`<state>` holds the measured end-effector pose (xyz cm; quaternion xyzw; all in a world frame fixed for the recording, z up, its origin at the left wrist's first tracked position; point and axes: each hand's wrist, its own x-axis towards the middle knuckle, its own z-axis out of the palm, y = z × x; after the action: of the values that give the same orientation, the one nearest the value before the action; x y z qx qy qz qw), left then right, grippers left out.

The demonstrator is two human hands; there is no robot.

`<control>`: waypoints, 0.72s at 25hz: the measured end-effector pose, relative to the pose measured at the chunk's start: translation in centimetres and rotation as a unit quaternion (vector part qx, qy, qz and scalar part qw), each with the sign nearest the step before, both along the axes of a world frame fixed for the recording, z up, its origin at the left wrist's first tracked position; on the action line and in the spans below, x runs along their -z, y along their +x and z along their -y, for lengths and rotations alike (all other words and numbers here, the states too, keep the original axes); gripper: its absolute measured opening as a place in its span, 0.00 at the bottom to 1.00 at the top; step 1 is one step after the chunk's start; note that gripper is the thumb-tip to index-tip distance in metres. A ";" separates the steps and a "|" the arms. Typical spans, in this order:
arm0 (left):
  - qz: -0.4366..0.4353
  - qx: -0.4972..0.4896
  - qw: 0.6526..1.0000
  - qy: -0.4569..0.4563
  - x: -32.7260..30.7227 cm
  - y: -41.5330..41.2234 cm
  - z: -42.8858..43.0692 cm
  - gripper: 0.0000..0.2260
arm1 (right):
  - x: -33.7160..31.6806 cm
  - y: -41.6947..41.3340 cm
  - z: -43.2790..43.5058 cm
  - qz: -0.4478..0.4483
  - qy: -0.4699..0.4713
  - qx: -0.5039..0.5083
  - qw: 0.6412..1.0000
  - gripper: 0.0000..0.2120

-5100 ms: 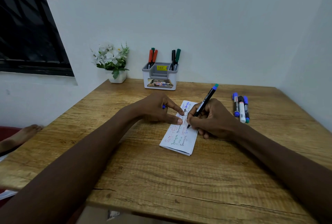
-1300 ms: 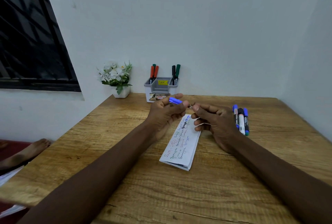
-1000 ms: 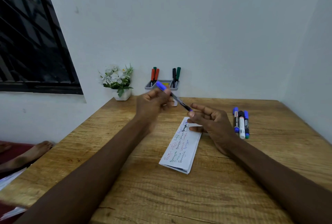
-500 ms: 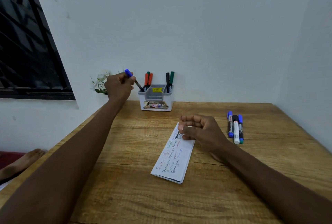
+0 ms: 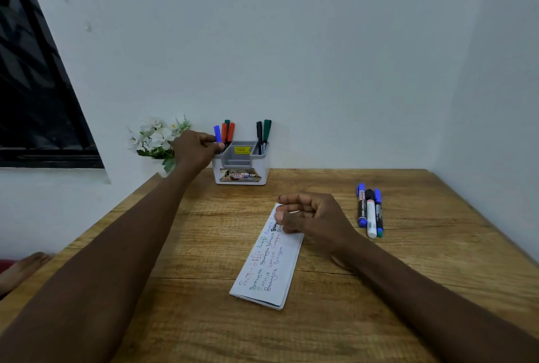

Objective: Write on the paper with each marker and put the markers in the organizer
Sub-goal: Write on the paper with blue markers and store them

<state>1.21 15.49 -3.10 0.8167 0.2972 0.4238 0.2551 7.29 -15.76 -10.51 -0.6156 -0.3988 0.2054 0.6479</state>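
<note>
A folded white paper [image 5: 269,269] with coloured handwriting lies mid-table. My right hand [image 5: 315,220] rests on its far end with fingers loosely curled, holding nothing. The white and grey organizer [image 5: 242,177] stands at the back by the wall. My left hand [image 5: 197,150] reaches to its left compartment and pinches the blue-capped marker [image 5: 217,133], which stands upright in that compartment beside two red markers [image 5: 228,131]. A black marker [image 5: 259,132] and a green one [image 5: 267,129] stand in the right compartment. Three loose markers [image 5: 370,212] lie side by side at the right.
A small white pot of artificial flowers [image 5: 154,138] stands left of the organizer, just behind my left hand. Walls close the table at the back and right. A dark window is at the left. A bare foot [image 5: 23,269] shows beyond the table's left edge.
My left hand carried the blue-capped marker from over the paper to the organizer and lowered it into the left compartment. My right hand settled on the paper's far end.
</note>
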 end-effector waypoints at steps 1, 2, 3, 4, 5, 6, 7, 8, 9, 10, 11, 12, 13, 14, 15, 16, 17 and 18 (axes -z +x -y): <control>-0.006 0.001 1.000 0.002 0.0 0.1 0.0 0.16 | 0.0 0.0 0.0 0.000 0.000 -0.001 1.000 0.18; -0.010 0.002 1.000 0.004 0.0 0.1 -0.1 0.16 | 0.0 0.0 0.0 0.000 0.000 -0.001 1.000 0.18; -0.014 0.002 1.000 0.007 0.0 0.1 -0.2 0.16 | 0.0 0.0 0.0 0.001 -0.001 0.000 1.000 0.18; -0.017 0.000 1.000 0.016 0.0 0.1 -0.2 0.16 | -0.1 -0.1 0.0 0.003 -0.002 0.001 1.000 0.18; -0.020 -0.003 0.999 0.026 0.1 0.0 -0.1 0.16 | -0.1 -0.1 0.0 0.004 -0.003 0.003 1.000 0.18; -0.018 -0.006 0.999 0.032 0.2 -0.1 0.0 0.15 | -0.1 -0.1 0.0 0.004 -0.004 0.004 1.000 0.18; -0.010 -0.006 0.999 0.034 0.2 -0.2 0.1 0.13 | -0.1 -0.2 0.0 0.003 -0.005 0.006 1.000 0.18; 0.001 -0.003 0.999 0.038 0.2 -0.3 0.3 0.12 | -0.1 -0.2 0.1 0.003 -0.007 0.007 1.000 0.18; 0.012 -0.001 0.999 0.048 0.2 -0.3 0.7 0.10 | -0.2 -0.3 0.1 0.004 -0.011 0.009 1.000 0.18; 0.019 0.003 0.998 0.067 0.0 -0.3 1.2 0.09 | -0.2 -0.4 0.0 0.008 -0.015 0.012 1.000 0.18; 0.022 0.014 0.995 0.093 -0.1 0.0 2.0 0.09 | -0.3 -0.5 0.0 0.014 -0.020 0.017 1.000 0.18; 0.025 0.033 0.992 0.119 -0.3 0.4 3.2 0.09 | -0.4 -0.6 0.0 0.021 -0.024 0.020 0.999 0.18; 0.027 0.061 0.988 0.140 -0.4 1.0 4.6 0.08 | -0.5 -0.7 0.1 0.025 -0.027 0.023 0.999 0.17; 0.029 0.096 0.983 0.156 -0.5 1.5 6.3 0.07 | -0.6 -0.8 0.1 0.029 -0.029 0.027 0.999 0.17; 0.026 0.134 0.977 0.167 -0.7 2.1 8.1 0.07 | -0.7 -0.9 0.2 0.033 -0.033 0.033 0.998 0.17; 0.018 0.173 0.969 0.177 -0.9 2.7 10.1 0.07 | -0.8 -1.0 0.3 0.037 -0.037 0.036 0.998 0.17; 0.004 0.216 0.958 0.188 -1.0 3.4 12.0 0.07 | -0.9 -1.1 0.3 0.041 -0.041 0.041 0.997 0.17; -0.011 0.265 0.944 0.197 -1.0 4.0 14.1 0.07 | -0.9 -1.2 0.3 0.046 -0.048 0.046 0.997 0.17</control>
<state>5.20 1.42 -2.14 0.9046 -0.0168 0.3816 0.1892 6.09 -16.06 -9.56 -0.6724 -0.3892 0.1655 0.6074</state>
